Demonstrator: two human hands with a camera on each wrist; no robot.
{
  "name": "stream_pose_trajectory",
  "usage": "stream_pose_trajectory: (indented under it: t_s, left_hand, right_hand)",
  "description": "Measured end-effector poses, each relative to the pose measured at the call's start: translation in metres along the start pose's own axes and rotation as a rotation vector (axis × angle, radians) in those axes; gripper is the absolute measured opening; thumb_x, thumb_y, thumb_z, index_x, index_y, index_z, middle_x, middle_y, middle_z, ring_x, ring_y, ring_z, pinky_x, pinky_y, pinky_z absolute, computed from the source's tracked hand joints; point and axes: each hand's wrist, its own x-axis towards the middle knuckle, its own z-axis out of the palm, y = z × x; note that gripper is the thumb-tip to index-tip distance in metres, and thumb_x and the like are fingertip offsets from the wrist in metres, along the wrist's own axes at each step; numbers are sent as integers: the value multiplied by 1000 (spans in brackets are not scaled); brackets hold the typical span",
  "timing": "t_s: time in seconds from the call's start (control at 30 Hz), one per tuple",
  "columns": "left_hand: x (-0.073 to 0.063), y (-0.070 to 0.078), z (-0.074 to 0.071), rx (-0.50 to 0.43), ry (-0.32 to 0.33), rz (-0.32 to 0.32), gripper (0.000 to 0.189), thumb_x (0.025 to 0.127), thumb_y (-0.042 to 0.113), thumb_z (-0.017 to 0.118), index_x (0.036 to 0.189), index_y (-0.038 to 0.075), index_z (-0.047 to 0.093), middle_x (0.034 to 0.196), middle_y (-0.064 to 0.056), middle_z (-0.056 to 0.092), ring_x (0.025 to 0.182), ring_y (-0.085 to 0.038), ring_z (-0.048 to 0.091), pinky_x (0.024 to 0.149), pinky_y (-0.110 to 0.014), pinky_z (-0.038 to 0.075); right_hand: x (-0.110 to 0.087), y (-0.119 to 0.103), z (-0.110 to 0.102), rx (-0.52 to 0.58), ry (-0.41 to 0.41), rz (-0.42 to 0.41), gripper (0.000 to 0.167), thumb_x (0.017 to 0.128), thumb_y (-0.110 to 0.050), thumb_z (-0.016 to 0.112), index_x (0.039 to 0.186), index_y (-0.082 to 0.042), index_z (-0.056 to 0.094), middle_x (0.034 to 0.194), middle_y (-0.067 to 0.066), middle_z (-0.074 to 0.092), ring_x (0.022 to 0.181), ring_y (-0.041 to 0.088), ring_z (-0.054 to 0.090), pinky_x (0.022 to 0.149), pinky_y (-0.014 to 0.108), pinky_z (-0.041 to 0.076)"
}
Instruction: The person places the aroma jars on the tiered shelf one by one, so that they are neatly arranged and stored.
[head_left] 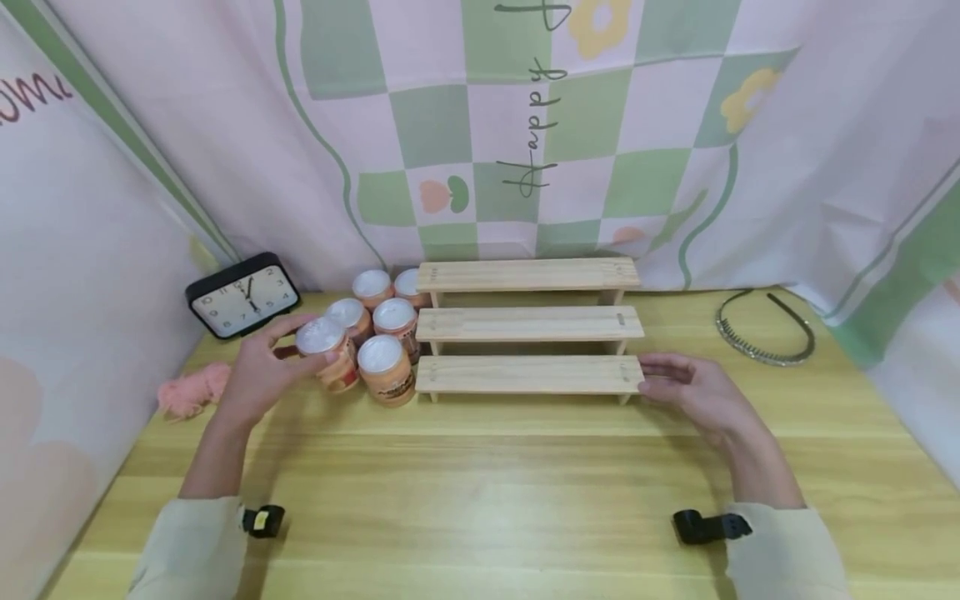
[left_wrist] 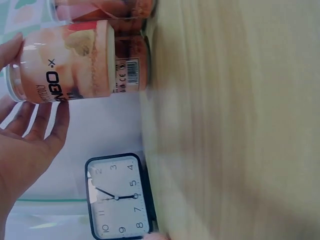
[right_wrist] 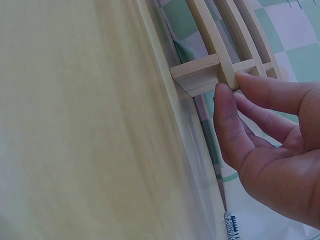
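Observation:
My left hand (head_left: pixel 262 362) grips an orange printed can (head_left: pixel 335 367) with a pale round top, thumb on one side and fingers on the other. In the left wrist view the can's base is off the tabletop. Several similar cans (head_left: pixel 386 375) stand close together to its right, up against a three-step wooden display stand (head_left: pixel 525 375). At the stand's right end, my right hand (head_left: pixel 697 392) pinches the tip of the lowest board between thumb and fingertips; the right wrist view shows the fingers (right_wrist: pixel 227 117) at that board's corner.
A black-framed clock (head_left: pixel 243 296) stands at the back left, with a pink fluffy bundle (head_left: pixel 193 392) in front of it. A toothed headband (head_left: pixel 765 333) lies at the right. Patterned cloth (head_left: pixel 525 125) hangs behind the wooden table (head_left: pixel 487 500).

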Motion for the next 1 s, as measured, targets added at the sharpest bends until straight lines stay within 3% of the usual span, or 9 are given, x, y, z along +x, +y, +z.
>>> stream_pose_trajectory:
  t_s: [0.27, 0.77, 1.0]
  left_hand:
    - [6, 15, 0, 1, 42, 56, 61, 86, 18, 83, 140, 4, 60, 140, -10, 56, 119, -17, 51, 96, -31, 46]
    - [7, 35, 1, -55, 86, 48, 62, 87, 18, 83, 143, 7, 58, 141, -9, 55, 116, -14, 53, 92, -23, 47]
    - [12, 47, 5, -136, 117, 111, 57, 86, 6, 81, 138, 1, 61, 131, -6, 60, 109, -13, 58, 88, -17, 48]
  right_hand:
    - [-1, -3, -2, -14, -3, -3, 63, 96, -1, 66, 148, 15, 35, 144, 36, 43, 102, 8, 65, 93, 29, 55]
    - [-4, -3, 1, -19, 1, -2, 61, 95, 1, 65, 146, 17, 35, 142, 37, 43, 101, 9, 65, 92, 30, 55]
    - [-4, -3, 1, -23, 4, 2, 62, 95, 0, 66, 147, 16, 35, 142, 37, 43, 101, 10, 64, 92, 30, 55]
